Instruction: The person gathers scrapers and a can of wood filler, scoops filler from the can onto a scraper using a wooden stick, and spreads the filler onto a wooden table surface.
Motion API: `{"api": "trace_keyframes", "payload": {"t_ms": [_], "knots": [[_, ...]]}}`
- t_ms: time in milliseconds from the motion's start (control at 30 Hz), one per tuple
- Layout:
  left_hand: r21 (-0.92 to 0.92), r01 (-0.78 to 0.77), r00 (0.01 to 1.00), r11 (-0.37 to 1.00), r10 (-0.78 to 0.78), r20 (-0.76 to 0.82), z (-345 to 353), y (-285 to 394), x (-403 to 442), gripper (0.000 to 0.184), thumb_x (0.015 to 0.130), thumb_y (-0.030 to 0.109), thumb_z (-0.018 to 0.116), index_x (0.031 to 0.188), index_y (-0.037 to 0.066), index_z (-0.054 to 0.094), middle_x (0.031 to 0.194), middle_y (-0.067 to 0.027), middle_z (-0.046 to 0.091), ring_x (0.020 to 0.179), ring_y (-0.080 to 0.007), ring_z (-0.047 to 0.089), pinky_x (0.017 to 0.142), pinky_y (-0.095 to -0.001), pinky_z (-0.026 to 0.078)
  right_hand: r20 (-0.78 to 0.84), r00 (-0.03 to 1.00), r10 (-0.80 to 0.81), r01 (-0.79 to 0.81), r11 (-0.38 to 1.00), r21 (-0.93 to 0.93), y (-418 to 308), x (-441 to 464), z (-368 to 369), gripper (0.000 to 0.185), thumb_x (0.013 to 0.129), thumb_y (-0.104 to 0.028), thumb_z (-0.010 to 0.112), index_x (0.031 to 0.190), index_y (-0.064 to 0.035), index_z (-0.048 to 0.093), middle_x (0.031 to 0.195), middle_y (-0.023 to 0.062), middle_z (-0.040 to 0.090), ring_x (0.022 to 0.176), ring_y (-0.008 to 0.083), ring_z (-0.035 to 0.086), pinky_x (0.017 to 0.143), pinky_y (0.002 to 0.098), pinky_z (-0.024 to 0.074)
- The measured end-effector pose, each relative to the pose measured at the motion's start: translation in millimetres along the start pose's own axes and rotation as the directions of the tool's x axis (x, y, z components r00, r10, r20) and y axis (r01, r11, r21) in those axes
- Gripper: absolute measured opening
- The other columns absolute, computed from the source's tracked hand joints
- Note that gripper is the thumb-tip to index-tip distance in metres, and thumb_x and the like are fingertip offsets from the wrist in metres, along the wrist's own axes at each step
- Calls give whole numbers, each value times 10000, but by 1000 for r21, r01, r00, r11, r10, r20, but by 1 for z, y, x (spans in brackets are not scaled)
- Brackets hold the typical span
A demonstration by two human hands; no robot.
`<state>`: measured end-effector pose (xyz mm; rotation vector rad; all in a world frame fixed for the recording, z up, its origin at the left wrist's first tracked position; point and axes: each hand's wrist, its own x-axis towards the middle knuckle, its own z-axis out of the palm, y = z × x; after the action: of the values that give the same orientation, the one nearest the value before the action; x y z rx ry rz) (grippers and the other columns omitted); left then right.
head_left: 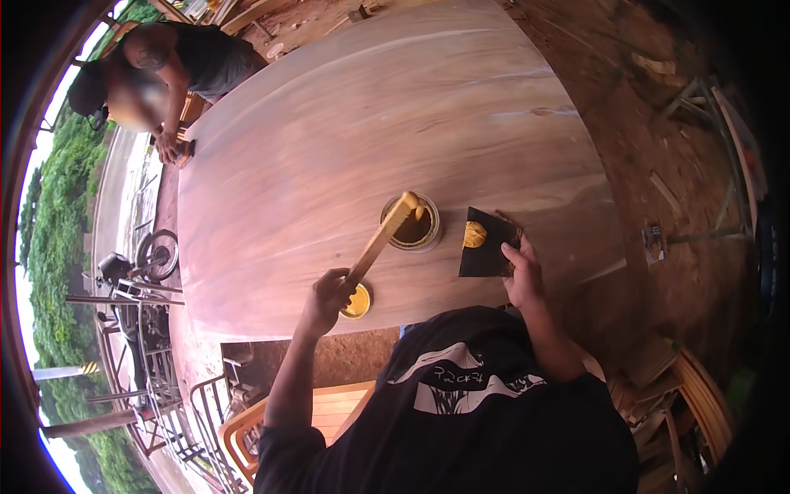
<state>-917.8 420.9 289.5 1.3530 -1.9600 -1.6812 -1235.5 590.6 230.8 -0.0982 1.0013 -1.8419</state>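
My left hand (329,298) is closed around the lower end of a flat wooden stick (383,237), whose upper tip is coated in yellowish paste. That tip is over an open round can (414,239) with dark yellow-brown contents. Beside the left hand, a round yellow lid (356,302) lies on the wooden tabletop (280,247). A thin black square spreader (485,262) is gripped at its right edge by my right hand (524,267), thumb on top. A dollop of yellow paste (475,235) rests on the spreader's left part.
At the far left corner of the tabletop another person (193,62) leans over, hands on a small tool (184,153). A motorcycle (132,280) is parked at left. Near me are a wooden chair (321,416) and, lower right, curved wooden pieces (704,395).
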Motion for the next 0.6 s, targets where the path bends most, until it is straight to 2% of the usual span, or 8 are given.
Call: {"api": "trace_keyframes", "payload": {"t_ms": [100,200,300,400,433,533,600], "knots": [[-207,-23,1000,978,24,6,-3,-9,-11,235,932,82,570,1144,-21,557,789,-7,597,673,-60,526,597,-216,457,1,1000,-21,21,1000,-8,0,-1,2,394,884,-14,494,1275,1,442,1162,119,582,1075,186,578,948,330,469],[-270,-72,997,960,75,0,-3,-7,-26,241,931,72,569,1157,-12,558,790,-5,595,681,-63,529,602,-220,459,8,1000,-23,23,999,-37,-6,-3,6,376,886,-19,501,1258,-3,453,1159,113,580,1061,180,577,940,327,466],[-236,-158,987,959,161,-6,-5,0,-39,250,929,67,574,1167,-6,565,808,-3,605,695,-58,530,614,-215,457,63,995,-72,82,984,-159,-9,6,7,368,905,-44,497,1268,0,452,1181,97,573,1083,160,558,954,300,438],[-90,-94,994,991,89,-57,-8,19,-54,255,922,56,575,1172,1,574,826,0,615,695,-57,533,627,-214,455,114,949,-294,315,869,-382,-8,17,21,318,903,-29,510,1215,0,453,1138,101,571,998,153,551,898,281,432],[-100,-111,991,989,103,-82,-10,25,-57,239,912,55,584,1145,3,596,829,-4,623,695,-65,538,633,-216,457,105,946,-305,322,861,-393,-9,21,31,283,917,-48,507,1187,4,441,1090,98,568,959,155,534,869,289,425],[5,-103,990,995,103,-99,-23,49,-58,261,912,82,589,1143,-40,569,853,-51,626,703,-84,554,637,-228,470,207,896,-393,441,729,-524,-8,42,44,240,926,-69,507,1145,0,434,1002,87,549,883,160,513,815,319,433],[72,-98,984,993,108,-142,-24,67,-65,255,904,100,610,1116,-38,588,831,-48,628,697,-90,555,634,-238,474,258,858,-445,496,584,-643,-13,45,52,218,932,-80,503,1122,-5,429,949,78,524,838,153,487,782,330,432]]}}
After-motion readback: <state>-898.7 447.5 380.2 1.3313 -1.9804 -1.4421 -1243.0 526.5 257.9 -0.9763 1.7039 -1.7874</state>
